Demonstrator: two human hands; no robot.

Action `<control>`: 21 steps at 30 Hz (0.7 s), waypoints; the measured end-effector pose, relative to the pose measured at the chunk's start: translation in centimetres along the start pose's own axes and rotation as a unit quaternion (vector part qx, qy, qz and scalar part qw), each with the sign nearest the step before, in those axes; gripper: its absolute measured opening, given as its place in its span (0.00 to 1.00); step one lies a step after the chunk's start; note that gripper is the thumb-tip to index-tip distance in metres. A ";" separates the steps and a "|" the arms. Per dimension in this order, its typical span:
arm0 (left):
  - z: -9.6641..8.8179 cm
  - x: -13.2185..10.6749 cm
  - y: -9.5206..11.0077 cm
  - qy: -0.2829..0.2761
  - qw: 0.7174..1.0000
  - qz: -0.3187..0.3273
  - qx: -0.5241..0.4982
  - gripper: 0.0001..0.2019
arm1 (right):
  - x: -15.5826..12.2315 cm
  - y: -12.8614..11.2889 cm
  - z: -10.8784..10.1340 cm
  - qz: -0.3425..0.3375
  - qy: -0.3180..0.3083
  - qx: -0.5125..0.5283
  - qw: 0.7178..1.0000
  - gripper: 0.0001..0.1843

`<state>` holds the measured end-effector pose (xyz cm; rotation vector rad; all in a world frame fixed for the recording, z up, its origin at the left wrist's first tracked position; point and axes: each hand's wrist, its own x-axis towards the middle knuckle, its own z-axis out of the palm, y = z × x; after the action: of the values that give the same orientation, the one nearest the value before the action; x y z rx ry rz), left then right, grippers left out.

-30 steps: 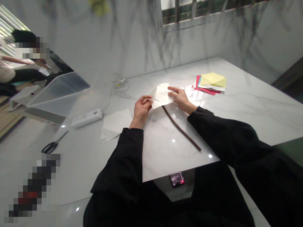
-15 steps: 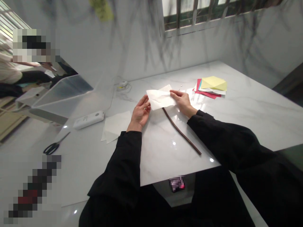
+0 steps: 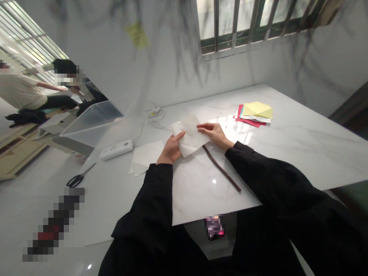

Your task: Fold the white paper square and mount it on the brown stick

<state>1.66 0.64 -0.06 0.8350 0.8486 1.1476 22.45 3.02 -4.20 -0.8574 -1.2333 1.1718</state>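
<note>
A creased sheet of white paper [image 3: 188, 140] is held up over the table between my two hands. My left hand [image 3: 171, 147] pinches its left side, thumb lying on top of the sheet. With fingertips and thumb together, my right hand [image 3: 214, 133] grips the upper right part of the paper. Beneath the paper a thin brown stick [image 3: 222, 169] lies slantwise on the table, its far end hidden. More white paper sheets [image 3: 146, 155] lie flat to the left of my left hand.
A stack of coloured paper [image 3: 257, 112] sits at the back right. Left are a white oblong device [image 3: 117, 149], black-handled scissors [image 3: 77, 180] and a clear plastic bin [image 3: 92, 122]. A white cable [image 3: 156, 112] lies near the wall. Other people [image 3: 24, 90] sit at far left.
The paper has turned and tilted, coming slightly lower and to the left. My left thumb has moved onto its face, and my right hand has shifted left.
</note>
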 end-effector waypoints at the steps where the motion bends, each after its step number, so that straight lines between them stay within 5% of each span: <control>1: 0.1 0.0 0.0 0.022 1.000 0.007 -0.001 0.17 | -0.1 -0.1 0.0 0.004 -0.012 -0.001 1.000 0.32; 4: -0.4 -0.5 1.5 0.131 0.988 0.079 0.016 0.17 | 0.0 0.0 -0.5 0.027 0.016 0.033 0.999 0.33; 6: -1.4 -1.5 3.9 0.219 0.952 0.193 0.093 0.18 | 0.3 0.3 -0.9 0.051 0.045 0.076 0.995 0.31; 8: -3.0 -3.3 6.8 0.262 0.864 0.341 0.264 0.20 | 0.7 0.7 -1.1 0.065 0.053 0.096 0.992 0.29; 10: -5.0 -5.3 9.1 0.206 0.750 0.412 0.475 0.24 | 0.8 1.1 -1.1 0.062 0.047 0.073 0.994 0.30; 12: -7.3 -6.9 9.7 0.153 0.658 0.375 0.635 0.28 | 0.8 1.4 -1.0 0.043 0.035 0.019 0.998 0.31; 17: -12.0 -7.9 5.1 0.064 0.555 0.017 0.829 0.33 | 0.5 1.3 -0.6 -0.006 0.001 -0.114 0.993 0.29; 19: -12.7 -7.5 3.6 0.052 0.543 -0.003 0.838 0.34 | 0.5 1.1 -0.6 -0.007 -0.005 -0.131 0.991 0.29; 21: -12.5 -6.9 3.4 0.065 0.550 0.046 0.831 0.33 | 0.4 1.1 -0.5 -0.006 -0.004 -0.132 0.991 0.27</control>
<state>-12.16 -3.95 -1.61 2.3373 2.0508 0.0690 22.75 3.71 -5.22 -1.0404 -1.4193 1.0159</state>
